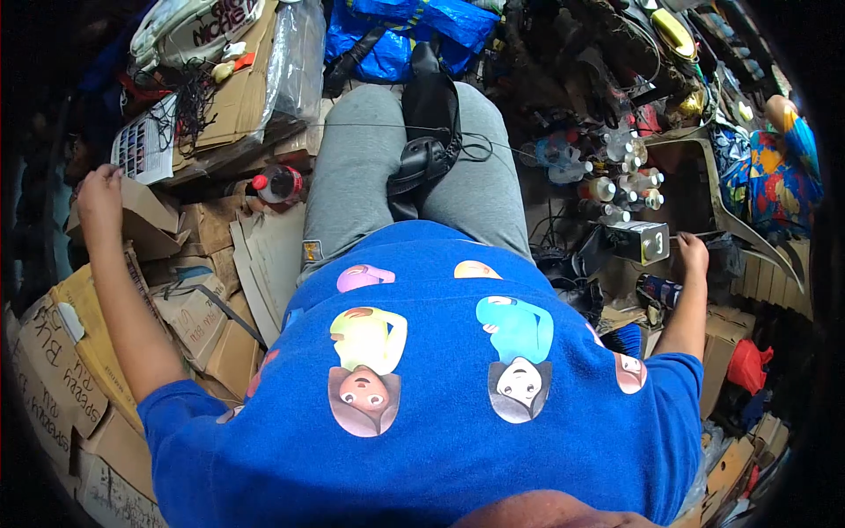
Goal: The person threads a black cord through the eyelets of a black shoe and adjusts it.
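Note:
A black leather shoe [431, 110] lies between my knees, its strap-like part looping out on the right. Dark thread [361, 125] stretches across both thighs at the shoe and runs out to either side. Far to the left, my left hand [99, 201] is raised beside a cardboard box, fingers closed in a pinch on the thread. My right hand [694, 255] is spread equally wide at the right, closed on the thread's other side next to a square metal tin [641, 242]. Near the hands the thread is too fine to follow clearly.
Cardboard boxes [141, 211] crowd the left, with a red-capped bottle [278, 184] by my thigh. Several small bottles [620, 180] stand on the right near a curved-edged seat [709, 189]. A blue bag [458, 31] lies beyond my knees.

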Motion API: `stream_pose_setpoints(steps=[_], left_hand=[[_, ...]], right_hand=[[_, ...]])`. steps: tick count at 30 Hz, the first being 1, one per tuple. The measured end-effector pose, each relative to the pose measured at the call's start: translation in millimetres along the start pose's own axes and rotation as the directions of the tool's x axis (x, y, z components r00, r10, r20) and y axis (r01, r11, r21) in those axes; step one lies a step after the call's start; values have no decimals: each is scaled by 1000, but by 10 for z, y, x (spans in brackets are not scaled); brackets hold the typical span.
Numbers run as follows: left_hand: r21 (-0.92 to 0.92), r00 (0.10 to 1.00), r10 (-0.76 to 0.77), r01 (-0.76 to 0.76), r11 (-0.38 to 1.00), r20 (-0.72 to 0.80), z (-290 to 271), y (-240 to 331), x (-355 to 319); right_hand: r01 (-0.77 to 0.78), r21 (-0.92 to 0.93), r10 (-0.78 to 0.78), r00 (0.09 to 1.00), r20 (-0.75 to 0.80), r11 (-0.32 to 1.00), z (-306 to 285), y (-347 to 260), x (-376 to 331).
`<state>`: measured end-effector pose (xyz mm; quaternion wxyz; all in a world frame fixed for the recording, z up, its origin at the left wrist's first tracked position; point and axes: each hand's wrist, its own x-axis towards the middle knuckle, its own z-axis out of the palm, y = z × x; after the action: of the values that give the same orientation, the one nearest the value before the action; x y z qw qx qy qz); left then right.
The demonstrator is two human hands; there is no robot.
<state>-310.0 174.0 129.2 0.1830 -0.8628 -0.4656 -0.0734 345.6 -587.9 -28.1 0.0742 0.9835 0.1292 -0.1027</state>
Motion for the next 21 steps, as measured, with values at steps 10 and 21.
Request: stream_pose_setpoints(steps=[10,21], left_hand=[[-802,793,589,-449,394,-155,-23,2923,-632],[-904,851,389,204,375,353,490,1717,-619]], right_hand=[[652,679,-731,637,-247,338,-359,-3529,-1189],[700,553,-699,663,-268,452,-315,-3503,-1016]])
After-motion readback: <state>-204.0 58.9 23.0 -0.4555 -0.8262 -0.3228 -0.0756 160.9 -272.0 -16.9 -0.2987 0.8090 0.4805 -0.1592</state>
